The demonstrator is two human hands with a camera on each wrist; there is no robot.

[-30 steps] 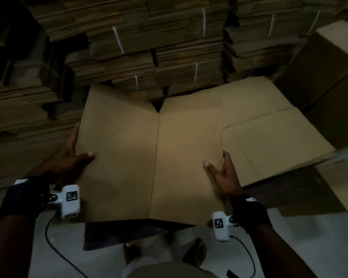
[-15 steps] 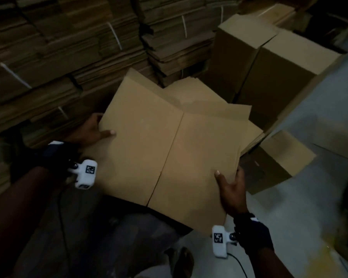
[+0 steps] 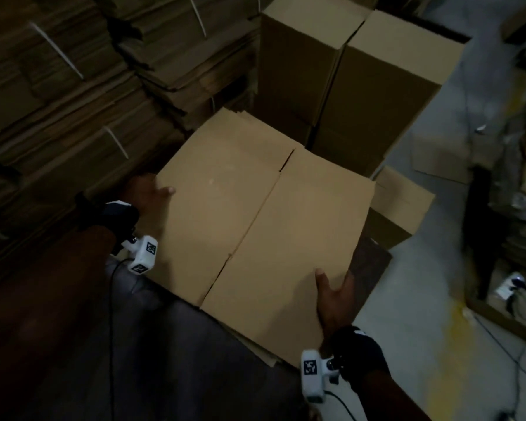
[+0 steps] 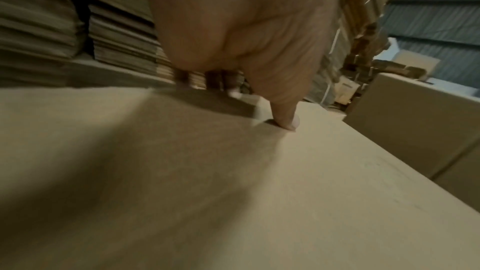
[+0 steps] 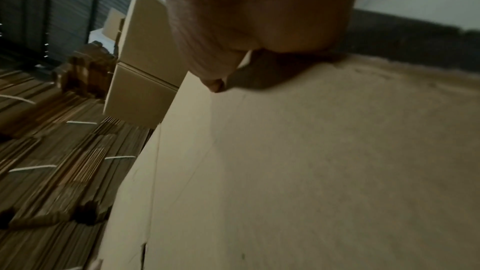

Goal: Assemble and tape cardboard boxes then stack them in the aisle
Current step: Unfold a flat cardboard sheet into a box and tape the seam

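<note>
Left hand (image 3: 148, 192) grips the flattened cardboard box (image 3: 264, 232) at its left edge, thumb on top | right hand (image 3: 336, 297) grips its right edge likewise | box held level above dark floor | assembled boxes (image 3: 346, 83) just beyond | strapped flat-cardboard bundles (image 3: 61, 95) at left
</note>
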